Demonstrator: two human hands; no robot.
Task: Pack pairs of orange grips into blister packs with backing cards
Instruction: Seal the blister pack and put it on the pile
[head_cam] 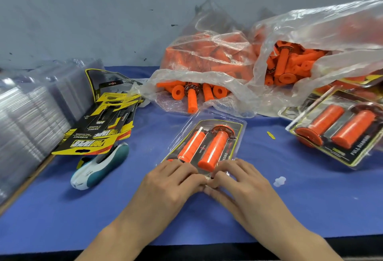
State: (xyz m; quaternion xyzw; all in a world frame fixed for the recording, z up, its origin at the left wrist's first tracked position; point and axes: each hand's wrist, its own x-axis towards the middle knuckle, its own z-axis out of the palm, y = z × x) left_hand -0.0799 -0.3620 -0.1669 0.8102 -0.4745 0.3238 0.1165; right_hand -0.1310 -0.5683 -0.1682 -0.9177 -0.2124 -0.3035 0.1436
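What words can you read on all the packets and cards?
"PRO TAPER", upside down: top backing card.
"SYNERGY", upside down: same card.
"FULL DIAMOND": right finished pack.
"...MOND": middle pack.
Smaller print: too blurred to read.

From my grip on the blister pack [204, 142], I see backing cards [103, 124] lying left, a tool [99, 165] before them, bags of grips [207, 68] behind, finished packs [335, 130] right.

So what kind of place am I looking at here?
Likely a hand-packing bench in a small workshop: bulk bags of orange grips, a stack of empty clear blisters and loose backing cards.
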